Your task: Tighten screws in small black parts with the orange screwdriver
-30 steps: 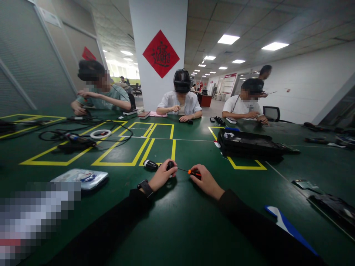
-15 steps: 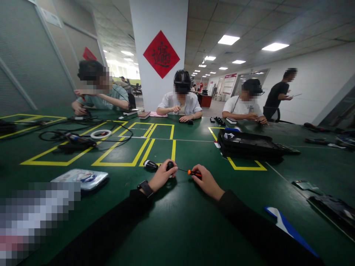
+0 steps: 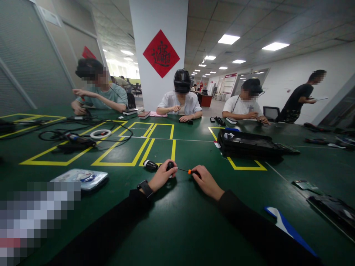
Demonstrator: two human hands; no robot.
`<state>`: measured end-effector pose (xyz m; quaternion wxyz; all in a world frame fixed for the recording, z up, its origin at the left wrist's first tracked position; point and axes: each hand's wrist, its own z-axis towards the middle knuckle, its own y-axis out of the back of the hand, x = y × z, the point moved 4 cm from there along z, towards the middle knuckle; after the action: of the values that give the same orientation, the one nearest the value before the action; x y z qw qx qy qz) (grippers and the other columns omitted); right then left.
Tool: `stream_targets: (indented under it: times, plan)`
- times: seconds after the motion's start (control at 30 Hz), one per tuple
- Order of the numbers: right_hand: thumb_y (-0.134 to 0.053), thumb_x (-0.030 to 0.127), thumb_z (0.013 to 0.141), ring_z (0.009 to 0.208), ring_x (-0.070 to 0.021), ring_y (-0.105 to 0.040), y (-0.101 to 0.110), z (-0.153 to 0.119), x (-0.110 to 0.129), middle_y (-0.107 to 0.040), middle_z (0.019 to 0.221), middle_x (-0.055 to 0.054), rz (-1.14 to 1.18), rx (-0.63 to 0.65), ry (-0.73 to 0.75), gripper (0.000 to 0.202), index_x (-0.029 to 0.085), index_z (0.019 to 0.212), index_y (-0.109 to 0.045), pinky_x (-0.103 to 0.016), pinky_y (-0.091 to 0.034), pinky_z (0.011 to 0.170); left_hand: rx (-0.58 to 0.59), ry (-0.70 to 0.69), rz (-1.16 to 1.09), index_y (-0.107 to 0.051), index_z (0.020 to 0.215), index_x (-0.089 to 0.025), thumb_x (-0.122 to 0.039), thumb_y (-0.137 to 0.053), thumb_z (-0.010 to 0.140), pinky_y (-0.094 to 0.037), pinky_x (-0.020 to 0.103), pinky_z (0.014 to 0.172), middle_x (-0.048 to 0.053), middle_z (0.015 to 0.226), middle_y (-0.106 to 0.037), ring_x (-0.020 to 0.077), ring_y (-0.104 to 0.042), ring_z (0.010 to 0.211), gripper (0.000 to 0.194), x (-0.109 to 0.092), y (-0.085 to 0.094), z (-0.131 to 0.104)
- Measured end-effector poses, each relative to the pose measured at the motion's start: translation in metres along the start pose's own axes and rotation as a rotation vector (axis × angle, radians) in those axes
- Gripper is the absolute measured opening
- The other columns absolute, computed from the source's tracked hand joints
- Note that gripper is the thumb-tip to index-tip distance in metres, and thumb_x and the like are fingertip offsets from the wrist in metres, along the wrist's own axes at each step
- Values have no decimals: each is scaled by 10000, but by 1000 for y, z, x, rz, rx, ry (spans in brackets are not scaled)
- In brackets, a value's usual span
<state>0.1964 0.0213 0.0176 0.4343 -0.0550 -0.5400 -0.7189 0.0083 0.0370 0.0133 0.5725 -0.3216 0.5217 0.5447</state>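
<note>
My left hand [image 3: 163, 173], with a dark watch on its wrist, grips a small black rounded part [image 3: 170, 166]; its exact kind is hard to make out. My right hand [image 3: 206, 181] is closed round the handle of a screwdriver [image 3: 189, 171] with an orange collar. The thin shaft points left and its tip reaches the black part, though the contact point is hidden by my left fingers. Just behind my left hand lies a black-and-white rounded object [image 3: 150, 165] on the green table [image 3: 177, 229].
Black trays [image 3: 249, 144] are stacked at right centre. Cables [image 3: 74, 138] and a white ring [image 3: 100, 134] lie at left, a tin-like case [image 3: 83, 179] nearer. A blue-and-white object [image 3: 288, 231] lies by my right forearm. Three people sit across the table.
My right hand has turned slightly on the screwdriver, so less of its orange handle shows. My left hand stays put. A person walking in the background has moved right.
</note>
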Motion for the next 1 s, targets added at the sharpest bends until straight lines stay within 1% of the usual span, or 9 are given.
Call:
stream_targets:
  times: [0.23,0.77,0.87,1.0]
  plan:
    - [-485,200,795,862,-157,-475,1,-1,0,-531,922,-47,35,-6,-26,160,182,949,-529,-305,-393,786,10,-7,-1,-462,882,-173,-353,-495,758,-376,218,554,-52,578,-488,82,-480,521,221,-2,1,-1]
    - [-480,233,810,842,-155,-479,0,-1,-1,-545,902,-47,-9,12,-31,161,178,948,-542,-295,-388,766,16,-3,-23,-463,858,-170,-376,-504,755,-382,210,543,-41,646,-497,73,-486,531,234,0,0,0]
    - [-463,246,824,853,-156,-474,0,-1,0,-547,899,-47,-15,14,-14,159,177,940,-547,-297,-383,776,15,-4,-23,-466,855,-169,-373,-500,756,-381,209,542,-43,635,-495,73,-483,527,230,-1,0,0]
    - [-383,243,866,853,-150,-469,0,0,1,-544,876,-45,-19,8,7,192,172,889,-560,-298,-373,790,23,-14,-19,-466,849,-167,-367,-497,760,-380,213,549,-49,609,-489,73,-478,520,221,-2,-1,0]
